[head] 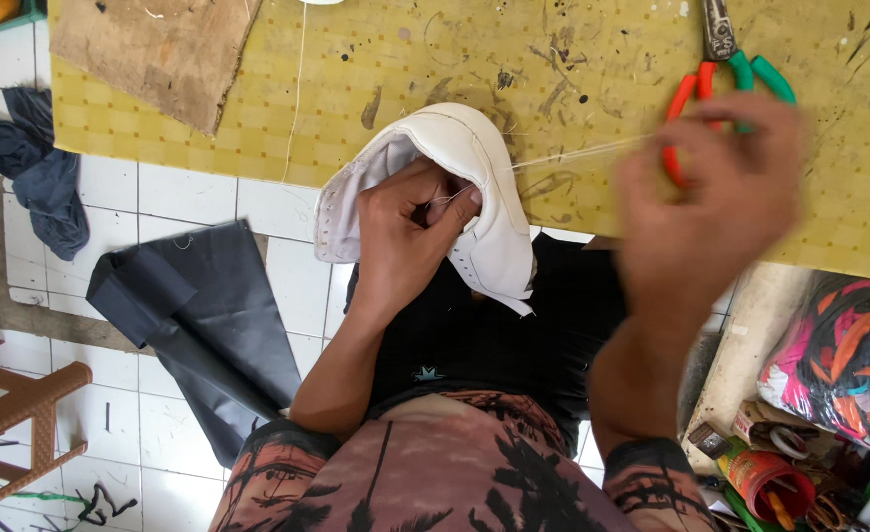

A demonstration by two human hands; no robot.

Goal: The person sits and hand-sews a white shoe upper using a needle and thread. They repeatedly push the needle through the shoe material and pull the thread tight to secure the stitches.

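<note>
My left hand (405, 232) grips a white shoe upper (479, 177) at the edge of a yellow checked worktable (405, 69), fingers tucked into its opening. My right hand (716, 187) is blurred, raised to the right, pinching a thin white thread (578, 153) that runs taut from the shoe upper to the fingers. Pliers with red and green handles (726, 64) lie on the table just behind my right hand.
A brown cardboard piece (159, 49) lies on the table's left end. On the white tiled floor are a dark sheet (199, 315), dark cloth (36, 167) and a wooden stool (21, 414). A colourful bag (849, 360) and a red tin of tools (765, 483) sit at right.
</note>
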